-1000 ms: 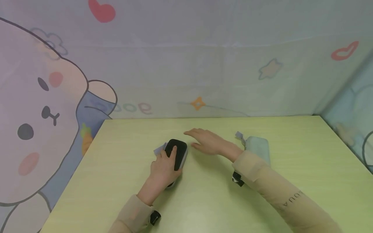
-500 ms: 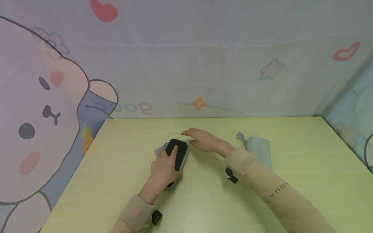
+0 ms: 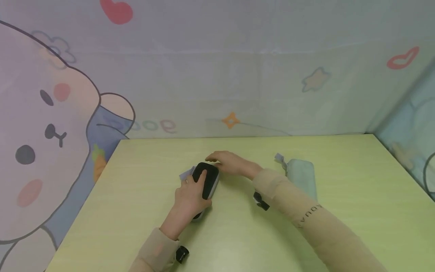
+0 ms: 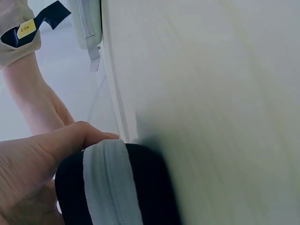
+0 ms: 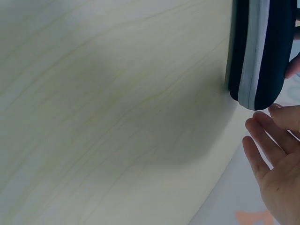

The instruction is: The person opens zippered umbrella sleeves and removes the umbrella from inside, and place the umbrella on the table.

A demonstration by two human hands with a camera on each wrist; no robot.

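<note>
A black zip case (image 3: pixel 205 179) with a pale grey zip band lies on the table, a grey tab sticking out at its far left side. Across its near part my left hand (image 3: pixel 191 196) grips it, the index finger along its top and the thumb on the right side. Close to the case's far end is my right hand (image 3: pixel 229 162), its fingers loosely bent and holding nothing. In the right wrist view the right fingertips (image 5: pixel 255 123) lie right by the case's end; whether they touch it I cannot tell.
A mint-green zip case (image 3: pixel 301 177) with a grey strap lies to the right, partly hidden behind the right sleeve. Behind the pale yellow table (image 3: pixel 357 170) hangs a printed cloth (image 3: pixel 258 75). A dark cable loop (image 3: pixel 427 177) shows at the right edge.
My right hand has moved left to the far end of the black zip case, its fingers bending a little more. The left hand and the case have stayed in place.
</note>
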